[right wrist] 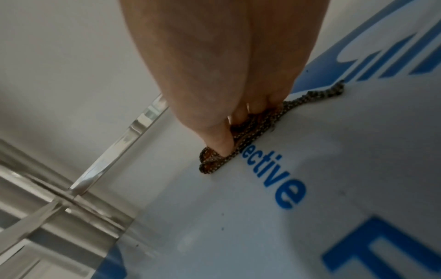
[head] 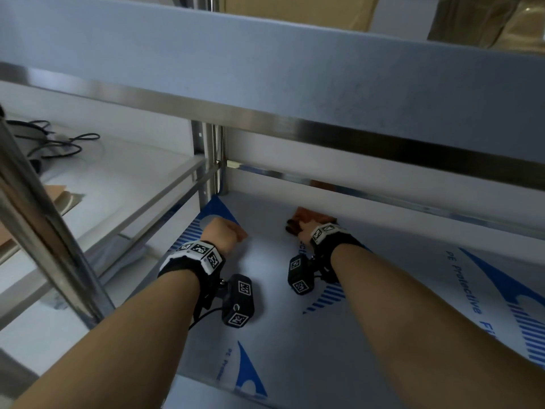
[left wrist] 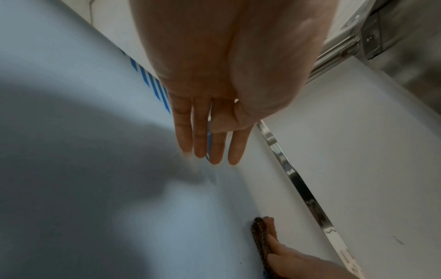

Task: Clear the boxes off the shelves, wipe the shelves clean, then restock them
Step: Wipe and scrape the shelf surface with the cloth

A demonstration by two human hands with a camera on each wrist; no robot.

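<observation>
Here the right hand (right wrist: pixel 222 105) presses a brown cloth (right wrist: pixel 250 132) flat-fingered against the shelf (head: pixel 295 349), while the left hand (left wrist: pixel 214 90) hovers with fingers straight, holding nothing.

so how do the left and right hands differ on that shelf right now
The right hand presses a brown patterned cloth onto the shelf; the left hand holds nothing. In the left wrist view, the left hand's fingers lie straight; the right hand's fingers bear down on the cloth. Both wear wrist cameras.
</observation>
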